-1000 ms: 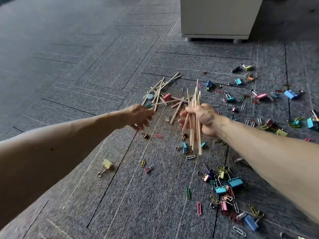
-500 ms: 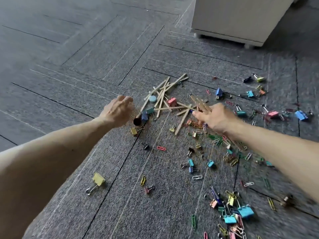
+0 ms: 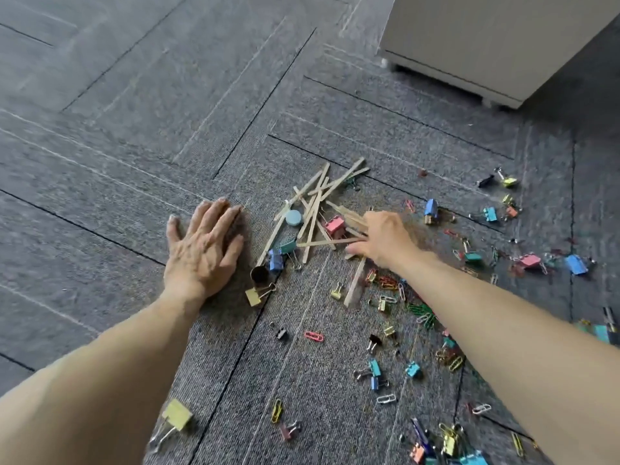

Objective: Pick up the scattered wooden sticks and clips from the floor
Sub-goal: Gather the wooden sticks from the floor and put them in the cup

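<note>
A loose pile of wooden sticks (image 3: 315, 209) lies crossed on the grey carpet, with a pink binder clip (image 3: 334, 226), a teal round piece (image 3: 294, 218) and a blue clip (image 3: 275, 261) among them. My right hand (image 3: 385, 241) is down at the pile's right edge, fingers curled round a bundle of sticks (image 3: 349, 214) whose ends poke out to the upper left. My left hand (image 3: 201, 250) lies flat on the carpet left of the pile, fingers spread, holding nothing. Coloured binder clips and paper clips (image 3: 412, 310) are scattered under and around my right forearm.
A white cabinet on casters (image 3: 496, 45) stands at the back right. More clips lie at the far right (image 3: 575, 265) and the bottom right (image 3: 449, 441). A yellow binder clip (image 3: 176, 414) sits beside my left forearm. A small dark cap (image 3: 259, 273) lies near my left hand.
My right hand has lowered the upright bundle of sticks and reached forward to the pile. My left hand has moved left and settled flat on the carpet. The view has tilted closer to the floor.
</note>
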`<state>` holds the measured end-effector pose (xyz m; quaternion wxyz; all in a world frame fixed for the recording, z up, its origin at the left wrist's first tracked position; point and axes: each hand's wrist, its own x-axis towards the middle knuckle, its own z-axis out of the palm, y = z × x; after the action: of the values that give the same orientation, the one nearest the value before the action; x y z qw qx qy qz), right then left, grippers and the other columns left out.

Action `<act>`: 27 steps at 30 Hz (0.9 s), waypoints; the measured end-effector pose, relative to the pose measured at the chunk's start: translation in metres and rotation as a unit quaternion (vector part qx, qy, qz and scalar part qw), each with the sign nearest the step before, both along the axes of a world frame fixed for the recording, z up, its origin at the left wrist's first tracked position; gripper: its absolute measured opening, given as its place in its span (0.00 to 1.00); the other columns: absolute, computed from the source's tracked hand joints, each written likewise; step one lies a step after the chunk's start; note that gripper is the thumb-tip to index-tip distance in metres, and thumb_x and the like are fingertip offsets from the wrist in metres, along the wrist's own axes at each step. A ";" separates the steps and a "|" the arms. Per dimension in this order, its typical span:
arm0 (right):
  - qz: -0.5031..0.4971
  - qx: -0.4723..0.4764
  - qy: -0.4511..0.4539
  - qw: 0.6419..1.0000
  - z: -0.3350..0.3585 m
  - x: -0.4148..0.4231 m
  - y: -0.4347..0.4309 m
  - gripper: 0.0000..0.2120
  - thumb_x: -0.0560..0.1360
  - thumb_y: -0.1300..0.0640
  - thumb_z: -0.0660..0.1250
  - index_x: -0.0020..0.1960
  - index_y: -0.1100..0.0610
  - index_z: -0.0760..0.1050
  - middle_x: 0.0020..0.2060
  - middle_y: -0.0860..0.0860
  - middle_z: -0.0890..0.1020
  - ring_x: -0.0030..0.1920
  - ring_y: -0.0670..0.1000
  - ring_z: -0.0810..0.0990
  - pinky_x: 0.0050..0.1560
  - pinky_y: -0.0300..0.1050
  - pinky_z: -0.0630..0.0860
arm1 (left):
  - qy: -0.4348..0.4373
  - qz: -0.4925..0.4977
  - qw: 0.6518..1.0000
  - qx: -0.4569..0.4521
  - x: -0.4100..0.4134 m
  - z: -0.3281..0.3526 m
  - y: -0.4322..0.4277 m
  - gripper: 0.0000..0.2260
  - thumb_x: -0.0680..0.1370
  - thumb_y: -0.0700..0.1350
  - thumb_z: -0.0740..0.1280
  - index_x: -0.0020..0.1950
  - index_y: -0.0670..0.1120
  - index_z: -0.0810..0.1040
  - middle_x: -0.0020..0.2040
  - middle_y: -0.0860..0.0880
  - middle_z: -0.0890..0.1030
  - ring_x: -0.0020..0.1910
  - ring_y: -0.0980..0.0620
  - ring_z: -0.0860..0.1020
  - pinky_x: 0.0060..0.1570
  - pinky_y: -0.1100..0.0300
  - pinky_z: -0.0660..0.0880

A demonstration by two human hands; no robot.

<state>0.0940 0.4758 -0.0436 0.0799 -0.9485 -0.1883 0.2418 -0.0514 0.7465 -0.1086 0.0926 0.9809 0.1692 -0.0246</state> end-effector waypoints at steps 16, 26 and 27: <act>-0.136 0.161 0.145 0.967 0.026 0.036 0.020 0.10 0.81 0.55 0.59 0.44 0.59 0.70 0.37 0.53 0.76 0.35 0.54 0.79 0.36 0.41 0.79 | 0.040 -0.001 0.999 0.019 0.004 0.004 0.000 0.30 0.78 0.63 0.44 0.79 0.57 0.55 0.81 0.55 0.52 0.80 0.52 0.49 0.74 0.36 0.43; -0.313 0.154 0.108 0.931 0.010 0.072 0.065 0.17 0.79 0.61 0.61 0.65 0.66 0.67 0.41 0.54 0.76 0.29 0.47 0.70 0.20 0.37 0.65 | 0.028 -0.005 1.000 0.011 0.004 0.003 0.002 0.29 0.79 0.63 0.44 0.80 0.57 0.54 0.81 0.53 0.53 0.79 0.51 0.50 0.74 0.36 0.42; -0.301 0.127 0.096 0.940 0.008 0.071 0.072 0.19 0.79 0.57 0.63 0.66 0.66 0.67 0.41 0.54 0.76 0.29 0.47 0.70 0.21 0.38 0.67 | 0.029 -0.006 1.000 0.011 0.004 0.003 0.002 0.29 0.79 0.63 0.44 0.80 0.57 0.54 0.81 0.53 0.53 0.79 0.51 0.50 0.74 0.35 0.42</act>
<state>0.1655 0.5476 -0.0352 0.2867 -0.9151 0.0855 0.2702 -0.0473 0.7485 -0.1058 0.0770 0.9817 0.1663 -0.0517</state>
